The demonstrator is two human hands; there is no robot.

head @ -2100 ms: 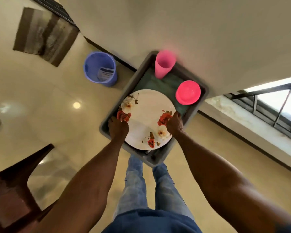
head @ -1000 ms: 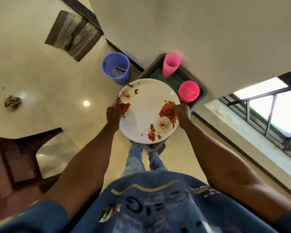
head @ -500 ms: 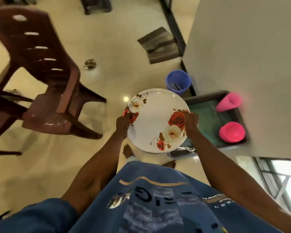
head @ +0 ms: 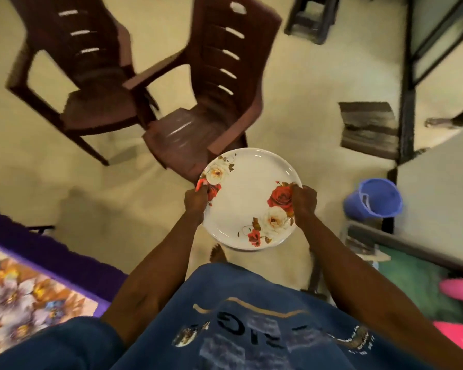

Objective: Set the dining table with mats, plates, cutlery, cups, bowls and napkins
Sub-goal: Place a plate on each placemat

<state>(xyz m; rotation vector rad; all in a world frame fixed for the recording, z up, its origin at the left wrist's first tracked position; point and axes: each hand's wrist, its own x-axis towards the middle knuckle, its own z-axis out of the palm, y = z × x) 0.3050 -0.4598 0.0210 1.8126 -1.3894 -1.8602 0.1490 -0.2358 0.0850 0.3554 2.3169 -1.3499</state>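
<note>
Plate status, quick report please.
Left hand and right hand grip the plate by opposite rims. Plate level, in the air. Brown chairs ahead.

Soft, even indoor light fills the view, warm on the glossy cream floor. The round white plate with red and cream roses is the sharpest thing, with small glints on its far rim. Beyond the plate, the brown plastic chairs smear with motion blur. Left of the plate lies a faint shadow. Straight lines bow toward the edges.

floral plate, left hand, right hand gripping rim
</note>
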